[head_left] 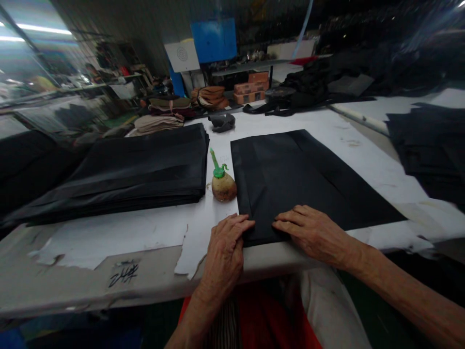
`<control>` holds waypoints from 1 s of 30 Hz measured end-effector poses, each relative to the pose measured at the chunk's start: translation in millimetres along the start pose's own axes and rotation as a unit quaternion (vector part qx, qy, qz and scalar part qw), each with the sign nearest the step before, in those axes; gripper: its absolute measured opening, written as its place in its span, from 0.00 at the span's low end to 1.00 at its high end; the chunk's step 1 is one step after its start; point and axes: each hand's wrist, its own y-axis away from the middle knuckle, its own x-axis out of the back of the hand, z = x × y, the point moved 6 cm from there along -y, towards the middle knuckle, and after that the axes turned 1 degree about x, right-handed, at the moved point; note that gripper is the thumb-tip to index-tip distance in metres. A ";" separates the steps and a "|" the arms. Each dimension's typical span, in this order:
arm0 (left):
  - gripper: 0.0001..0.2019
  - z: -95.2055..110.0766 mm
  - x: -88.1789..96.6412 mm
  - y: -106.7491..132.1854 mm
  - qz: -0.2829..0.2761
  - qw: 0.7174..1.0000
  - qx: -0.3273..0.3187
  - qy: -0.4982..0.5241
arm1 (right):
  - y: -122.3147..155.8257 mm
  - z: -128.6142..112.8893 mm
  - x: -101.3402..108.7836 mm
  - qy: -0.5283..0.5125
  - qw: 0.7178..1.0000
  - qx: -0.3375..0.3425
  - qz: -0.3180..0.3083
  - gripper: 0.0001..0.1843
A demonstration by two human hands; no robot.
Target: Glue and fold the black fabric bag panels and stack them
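Observation:
A black sheet of fabric or leather-like material (286, 179) lies flat on the table in front of me, with a folded strip or seam along its left side. My left hand (225, 245) rests on its near left corner, fingers stretched out over the edge. My right hand (316, 235) lies on the near edge, fingers pointing left and touching the material; the thumb is partly hidden. Neither hand visibly lifts the sheet. Just beyond my left hand, a round brownish bottle (224, 188) with a green spout (214, 159) stands beside the sheet.
A thick stack of black sheets (145, 167) lies to the left. White paper (145, 230) with torn edges covers the table (83, 286). A dark scrap (221, 122), folded cloth piles (160, 121) and reddish-brown boxes (252, 88) are farther back. More black pieces (432, 145) lie right.

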 end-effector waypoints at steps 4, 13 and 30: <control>0.16 -1.2 2.2 2.3 0.022 1.000 0.005 0.010 | 2.5 -5.8 1.8 0.007 1.000 -0.009 0.019 0.17; 0.23 6.5 -1.7 3.6 -0.020 0.997 -0.014 -0.072 | 7.5 -6.5 -3.8 0.022 0.999 -0.042 0.014 0.19; 0.21 5.8 -3.9 3.5 -0.010 0.995 -0.026 -0.100 | 8.7 13.2 3.6 -0.191 0.970 -0.114 0.100 0.20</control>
